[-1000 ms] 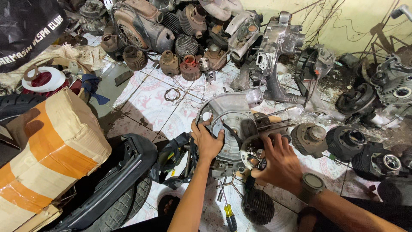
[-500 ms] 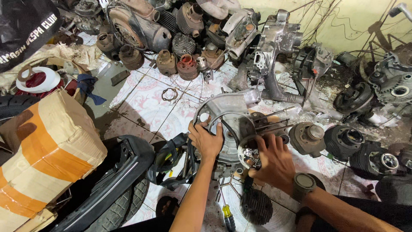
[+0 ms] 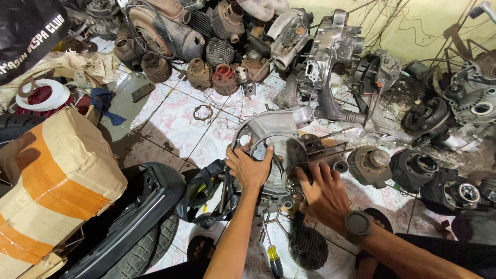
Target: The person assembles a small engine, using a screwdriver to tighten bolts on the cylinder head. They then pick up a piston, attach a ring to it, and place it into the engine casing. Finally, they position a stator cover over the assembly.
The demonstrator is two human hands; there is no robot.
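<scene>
A round silver engine casing (image 3: pixel 268 129) lies on the tiled floor in front of me. My left hand (image 3: pixel 249 165) rests on its near left rim, fingers curled over the edge of the round opening. My right hand (image 3: pixel 323 192), with a dark watch on the wrist, presses on the dark inner parts at the casing's right side, next to a small bearing-like piece (image 3: pixel 340 166). Thin metal studs (image 3: pixel 330 144) stick out to the right of the casing.
Several rusty cylinders (image 3: pixel 226 78) and engine blocks (image 3: pixel 336 46) crowd the far floor. More cylinders (image 3: pixel 421 168) lie at right. A taped cardboard box (image 3: pixel 51 175) and a black tyre (image 3: pixel 139 253) sit at left. A yellow-handled screwdriver (image 3: pixel 274 258) and a finned cylinder (image 3: pixel 308 248) lie near me.
Both hands have shifted slightly on the casing; my right hand has moved up and in toward the casing's middle. The view has tilted a little.
</scene>
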